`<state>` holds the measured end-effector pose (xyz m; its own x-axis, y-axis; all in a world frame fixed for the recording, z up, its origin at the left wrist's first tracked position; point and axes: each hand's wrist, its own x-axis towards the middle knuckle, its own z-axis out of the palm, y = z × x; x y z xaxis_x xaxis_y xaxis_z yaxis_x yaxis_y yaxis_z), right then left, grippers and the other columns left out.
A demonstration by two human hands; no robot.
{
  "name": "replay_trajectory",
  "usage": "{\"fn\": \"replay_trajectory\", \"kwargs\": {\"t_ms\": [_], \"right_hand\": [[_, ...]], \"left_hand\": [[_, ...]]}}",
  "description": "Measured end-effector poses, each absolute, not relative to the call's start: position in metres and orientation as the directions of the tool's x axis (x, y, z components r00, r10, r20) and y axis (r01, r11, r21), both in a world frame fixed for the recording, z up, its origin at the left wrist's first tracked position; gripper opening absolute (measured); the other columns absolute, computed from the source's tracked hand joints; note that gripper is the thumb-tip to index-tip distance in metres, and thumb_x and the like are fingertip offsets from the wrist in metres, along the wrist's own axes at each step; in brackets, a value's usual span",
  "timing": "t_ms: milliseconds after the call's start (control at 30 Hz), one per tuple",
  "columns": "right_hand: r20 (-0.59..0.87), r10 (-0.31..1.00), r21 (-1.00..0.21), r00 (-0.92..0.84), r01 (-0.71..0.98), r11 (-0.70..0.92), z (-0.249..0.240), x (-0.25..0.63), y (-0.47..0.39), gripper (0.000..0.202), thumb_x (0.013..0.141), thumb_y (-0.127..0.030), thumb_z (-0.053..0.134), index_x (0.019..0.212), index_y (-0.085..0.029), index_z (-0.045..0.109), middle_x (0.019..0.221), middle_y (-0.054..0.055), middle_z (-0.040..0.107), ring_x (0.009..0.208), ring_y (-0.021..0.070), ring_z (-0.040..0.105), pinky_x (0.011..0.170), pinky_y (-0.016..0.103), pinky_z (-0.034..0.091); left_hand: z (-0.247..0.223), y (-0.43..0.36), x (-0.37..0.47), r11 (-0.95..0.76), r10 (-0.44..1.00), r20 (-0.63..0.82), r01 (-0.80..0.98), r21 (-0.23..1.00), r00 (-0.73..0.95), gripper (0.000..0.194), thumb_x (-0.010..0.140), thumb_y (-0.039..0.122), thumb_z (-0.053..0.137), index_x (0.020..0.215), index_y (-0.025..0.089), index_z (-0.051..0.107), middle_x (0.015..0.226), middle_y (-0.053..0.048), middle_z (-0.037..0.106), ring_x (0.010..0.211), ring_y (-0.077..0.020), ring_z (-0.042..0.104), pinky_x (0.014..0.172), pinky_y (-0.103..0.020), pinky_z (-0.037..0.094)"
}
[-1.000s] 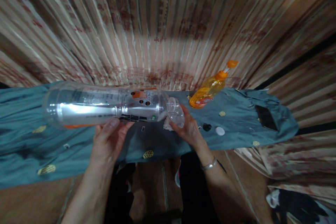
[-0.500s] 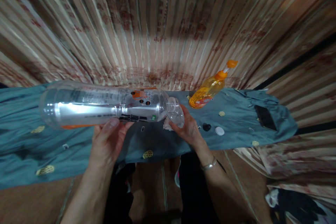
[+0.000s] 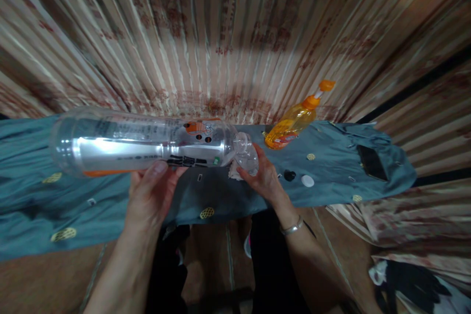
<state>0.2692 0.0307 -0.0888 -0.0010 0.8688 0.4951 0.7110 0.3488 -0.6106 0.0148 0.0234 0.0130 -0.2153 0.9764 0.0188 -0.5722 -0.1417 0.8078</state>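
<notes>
A large clear plastic bottle [image 3: 121, 144] with orange and black print lies nearly level above the cloth, its neck pointing right. My left hand [image 3: 152, 189] is closed on its underside near the middle, thumb on the near side. Whether liquid is inside, I cannot tell. At the bottle's mouth, my right hand [image 3: 263, 174] grips a small clear cup [image 3: 249, 161], which is tilted against the neck. Beneath the cup shows a crumpled whitish piece [image 3: 234, 171], partly hidden by the fingers.
A pump bottle of orange liquid [image 3: 290, 125] stands behind my right hand. To the right lie a black cap [image 3: 289, 175], a white round lid [image 3: 307, 181] and a dark phone [image 3: 372, 162] on the teal cloth [image 3: 331, 157]. Pleated curtains [image 3: 206, 34] hang close behind.
Both hands keep their hold on the bottle and the cup. The view has shifted very slightly; the cup and bottle stay together with hardly any movement.
</notes>
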Motion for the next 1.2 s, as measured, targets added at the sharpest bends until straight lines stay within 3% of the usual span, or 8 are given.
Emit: {"fn": "replay_trajectory", "kwargs": {"t_ms": [300,600,933,1200], "right_hand": [[0.482,0.876,-0.607,-0.003,0.72,0.336,-0.0891,0.2704,0.0312,0.079,0.085,-0.036,0.079,0.154,-0.016,0.046,0.143,0.02,0.07,0.13,0.0355,0.071,0.111,0.053,0.059],[0.454,0.891,-0.614,0.004,0.726,0.309,-0.0861,0.2702,0.0302,0.079,0.085,-0.038,0.079,0.154,-0.017,0.046,0.144,0.019,0.069,0.13,0.0357,0.071,0.11,0.052,0.059],[0.439,0.898,-0.63,0.015,0.718,0.295,-0.0849,0.2699,0.0302,0.079,0.084,-0.037,0.081,0.153,-0.018,0.047,0.143,0.02,0.07,0.13,0.0363,0.07,0.111,0.054,0.059],[0.445,0.896,-0.63,0.008,0.714,0.307,-0.0843,0.2707,0.0304,0.078,0.084,-0.036,0.08,0.152,-0.016,0.047,0.143,0.02,0.069,0.131,0.0364,0.07,0.11,0.055,0.059]], "left_hand": [[0.0182,0.0241,0.0209,-0.191,0.967,0.041,-0.603,0.775,-0.253,0.08,0.041,0.031,0.108,0.115,0.033,0.077,0.09,0.0,0.084,0.068,-0.0172,0.075,0.066,-0.029,0.068],[0.0158,0.0254,0.0196,-0.182,0.972,0.055,-0.588,0.788,-0.227,0.084,0.043,0.033,0.107,0.121,0.031,0.075,0.09,0.0,0.084,0.072,-0.0176,0.076,0.064,-0.026,0.066],[0.0196,0.023,0.0225,-0.171,0.97,0.034,-0.575,0.8,-0.24,0.075,0.042,0.034,0.108,0.111,0.033,0.077,0.089,0.001,0.083,0.076,-0.0205,0.077,0.063,-0.028,0.066],[0.0158,0.0247,0.0224,-0.166,0.972,0.04,-0.561,0.811,-0.23,0.066,0.049,0.036,0.104,0.11,0.031,0.077,0.103,-0.004,0.084,0.104,-0.0306,0.078,0.077,-0.037,0.069]]}}
